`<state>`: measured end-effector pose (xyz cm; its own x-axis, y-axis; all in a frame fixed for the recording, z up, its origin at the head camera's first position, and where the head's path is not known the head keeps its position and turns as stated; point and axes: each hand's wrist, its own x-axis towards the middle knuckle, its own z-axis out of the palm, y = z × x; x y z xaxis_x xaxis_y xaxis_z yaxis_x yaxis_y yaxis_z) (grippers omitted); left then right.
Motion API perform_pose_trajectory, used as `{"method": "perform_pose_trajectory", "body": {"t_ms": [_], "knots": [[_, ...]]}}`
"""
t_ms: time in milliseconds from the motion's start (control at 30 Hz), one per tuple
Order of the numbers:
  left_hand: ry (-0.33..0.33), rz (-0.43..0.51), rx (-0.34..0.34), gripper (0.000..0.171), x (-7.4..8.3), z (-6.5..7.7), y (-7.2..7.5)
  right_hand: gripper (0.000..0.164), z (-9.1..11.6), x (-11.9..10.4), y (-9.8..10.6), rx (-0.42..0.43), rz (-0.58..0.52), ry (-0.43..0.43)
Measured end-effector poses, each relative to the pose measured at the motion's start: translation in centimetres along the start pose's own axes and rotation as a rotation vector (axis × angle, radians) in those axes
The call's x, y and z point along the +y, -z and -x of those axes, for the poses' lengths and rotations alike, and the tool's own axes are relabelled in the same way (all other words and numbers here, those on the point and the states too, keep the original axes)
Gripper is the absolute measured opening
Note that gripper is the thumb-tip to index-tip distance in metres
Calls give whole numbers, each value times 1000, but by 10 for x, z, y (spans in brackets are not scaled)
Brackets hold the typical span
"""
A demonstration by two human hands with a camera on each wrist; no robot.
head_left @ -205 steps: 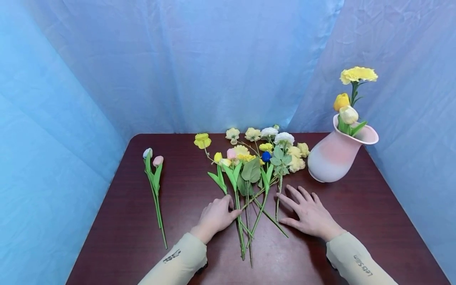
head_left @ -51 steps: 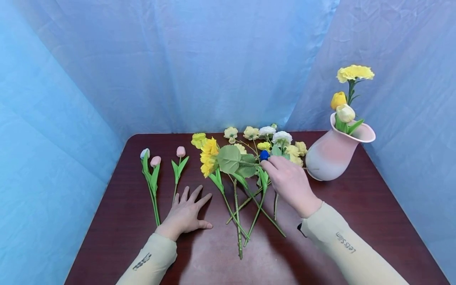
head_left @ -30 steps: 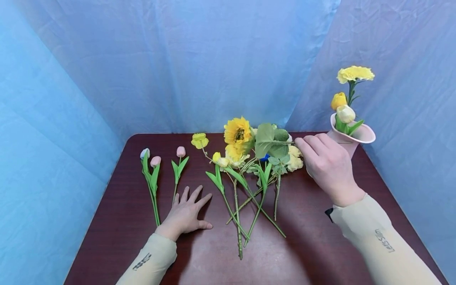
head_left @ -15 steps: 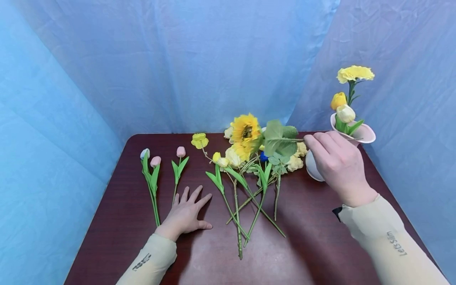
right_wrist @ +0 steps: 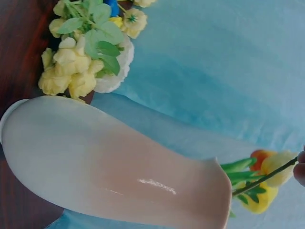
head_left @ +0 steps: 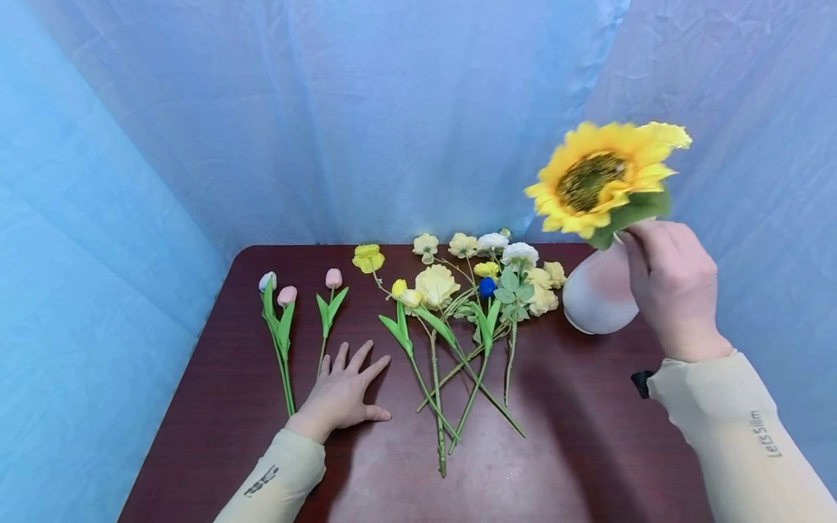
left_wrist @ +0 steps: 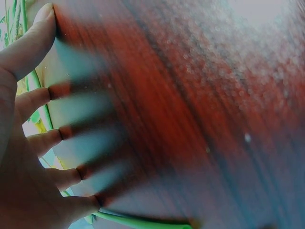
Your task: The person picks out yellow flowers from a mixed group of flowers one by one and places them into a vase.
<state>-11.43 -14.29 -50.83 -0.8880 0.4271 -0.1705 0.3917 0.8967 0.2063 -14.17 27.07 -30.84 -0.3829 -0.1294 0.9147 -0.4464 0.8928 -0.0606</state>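
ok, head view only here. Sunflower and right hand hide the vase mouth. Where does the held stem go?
Observer: On the right wrist view, the stem slants from the right hand's fingertips to the mouth of the vase and drops out of sight there. Can't tell how deep.
Operator: Any tulip in the vase? None visible to me.
Observer: Yes, a cream tulip shows beyond the rim.
Operator: Left hand: fingertips on the table or lifted?
Observer: Looks like on it. The left wrist view shows the fingertips meeting their dark reflections at the surface.
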Motion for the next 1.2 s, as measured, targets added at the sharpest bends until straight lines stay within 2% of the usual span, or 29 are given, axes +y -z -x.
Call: {"method": "perform_pose_trajectory", "body": {"t_ms": [200, 500, 833, 1067, 1200], "knots": [[-2, -4, 7, 94, -1, 0, -1, 15, 3, 17, 3, 7, 5, -130], [1, 4, 2, 94, -1, 0, -3, 22, 18, 35, 1, 12, 35, -202], [2, 9, -4, 94, 0, 0, -1, 17, 38, 57, -1, 115, 35, -329], [2, 6, -1, 94, 1, 1, -1, 27, 47, 68, 0, 82, 69, -511], [1, 5, 5, 94, 1, 1, -1, 31, 47, 73, 0, 67, 84, -553]]}}
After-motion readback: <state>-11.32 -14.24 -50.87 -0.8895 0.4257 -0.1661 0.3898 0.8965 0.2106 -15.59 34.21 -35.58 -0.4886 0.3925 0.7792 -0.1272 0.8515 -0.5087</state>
